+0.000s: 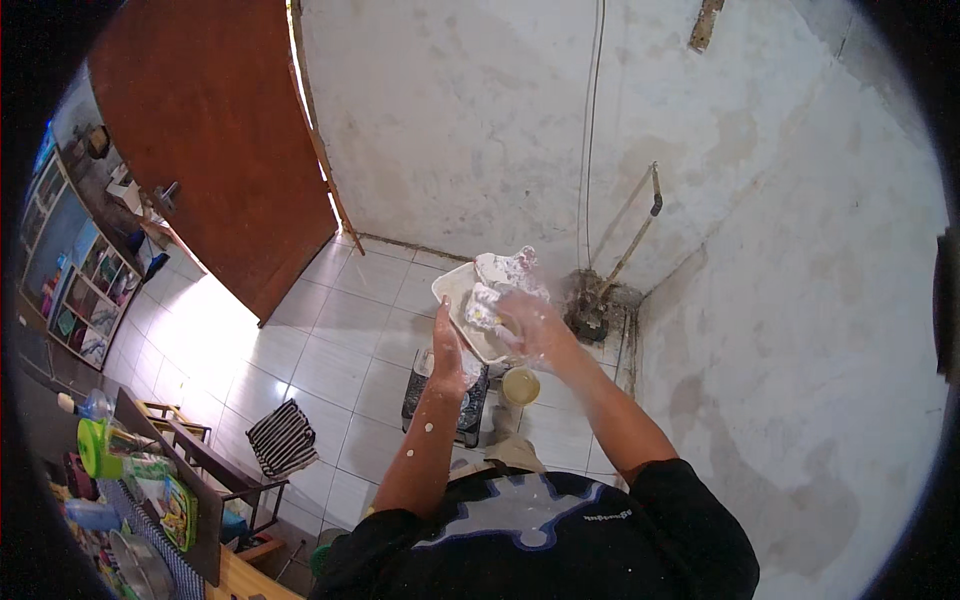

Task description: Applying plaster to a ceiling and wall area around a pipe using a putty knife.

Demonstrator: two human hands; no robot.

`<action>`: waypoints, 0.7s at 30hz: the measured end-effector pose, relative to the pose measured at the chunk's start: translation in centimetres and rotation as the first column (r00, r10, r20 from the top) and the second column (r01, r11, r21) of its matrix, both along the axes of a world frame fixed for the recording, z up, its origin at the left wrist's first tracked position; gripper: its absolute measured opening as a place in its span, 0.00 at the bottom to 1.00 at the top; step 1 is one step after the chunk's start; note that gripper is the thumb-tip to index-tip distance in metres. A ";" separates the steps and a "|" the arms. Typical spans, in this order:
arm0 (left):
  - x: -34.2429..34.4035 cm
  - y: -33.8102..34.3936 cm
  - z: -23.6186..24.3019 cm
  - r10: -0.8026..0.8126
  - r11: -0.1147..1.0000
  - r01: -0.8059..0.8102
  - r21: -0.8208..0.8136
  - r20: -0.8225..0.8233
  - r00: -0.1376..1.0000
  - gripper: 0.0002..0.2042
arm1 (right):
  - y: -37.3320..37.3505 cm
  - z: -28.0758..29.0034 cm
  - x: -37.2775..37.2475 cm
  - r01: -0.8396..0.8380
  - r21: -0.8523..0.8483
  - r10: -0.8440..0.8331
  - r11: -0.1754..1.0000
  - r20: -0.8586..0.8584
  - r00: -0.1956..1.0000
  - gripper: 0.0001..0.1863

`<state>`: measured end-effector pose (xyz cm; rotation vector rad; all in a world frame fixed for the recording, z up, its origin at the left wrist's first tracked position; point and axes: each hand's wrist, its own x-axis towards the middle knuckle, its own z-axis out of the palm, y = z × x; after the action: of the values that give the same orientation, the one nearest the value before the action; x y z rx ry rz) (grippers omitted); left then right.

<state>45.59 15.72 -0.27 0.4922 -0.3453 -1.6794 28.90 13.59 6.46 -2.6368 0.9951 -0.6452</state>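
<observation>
Being gripped along its L side by the L hand [452, 355], fingers mostly hidden, a cream, approx. rect. tub [456, 292] is held above glossy white floor tiles [325, 375]. White, powdery, lumpy stuff [508, 268] is seen at the tub's far R side; the blurred R hand [535, 325] is held by it, but whether anything's pinched can't be told. Small lettering is printed on the black T-shirt [610, 555]. Plaster wall [450, 130] is stained.

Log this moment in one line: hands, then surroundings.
Left hand: holding white container | Right hand: blurred, at white-coated piece, grip unclear | Surroundings: brown door ahead left, tiled floor
</observation>
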 end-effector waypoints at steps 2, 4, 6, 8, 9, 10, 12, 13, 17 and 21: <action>-0.4 0.2 0.8 -0.005 0.998 0.003 -0.058 -0.038 0.999 0.29 | 0.5 -1.1 -0.5 0.000 -0.047 0.005 0.999 0.106 0.994 0.27; -0.7 0.8 1.7 -0.002 0.999 0.000 -0.044 -0.034 0.999 0.29 | 0.9 -1.2 -0.8 0.000 -0.092 0.020 0.996 0.212 0.977 0.28; -0.7 1.0 1.7 0.008 1.000 -0.009 -0.028 -0.029 1.000 0.29 | 0.9 -0.1 -0.9 0.111 -0.105 -0.071 0.988 0.325 0.943 0.28; -0.8 0.9 1.3 0.022 1.000 -0.022 0.002 -0.069 0.997 0.30 | 0.2 0.7 -1.3 0.122 0.008 -0.118 0.992 0.322 0.939 0.28; -0.7 1.1 1.1 0.019 1.000 -0.018 0.003 -0.068 0.998 0.30 | 0.1 1.0 -1.5 0.129 0.118 -0.160 0.985 0.314 0.936 0.28; -0.9 1.3 1.5 0.042 0.999 -0.042 0.000 -0.073 0.996 0.30 | 0.3 1.3 -1.6 0.134 0.119 -0.165 0.984 0.314 0.935 0.28; -0.9 1.3 1.3 0.062 0.998 -0.062 -0.004 -0.080 0.995 0.30 | 0.6 2.0 -1.6 0.223 -0.019 -0.203 0.975 0.348 0.915 0.27; -0.8 1.2 0.9 0.088 0.996 -0.088 0.002 -0.082 0.993 0.30 | 0.8 2.5 -1.6 0.222 -0.019 -0.201 0.975 0.348 0.916 0.27; 0.0 1.2 0.0 0.090 0.996 -0.089 0.032 -0.046 0.995 0.30 | 1.7 4.8 -1.1 0.176 0.051 -0.181 0.983 0.397 0.900 0.27; -0.5 1.2 0.6 0.140 0.987 -0.137 0.090 -0.033 0.990 0.28 | 1.0 2.6 -1.5 0.245 -0.031 -0.218 0.969 0.358 0.908 0.27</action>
<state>45.05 16.94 0.38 0.5356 -0.2053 -1.5710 27.43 14.58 9.07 -2.3567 1.1967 -1.1834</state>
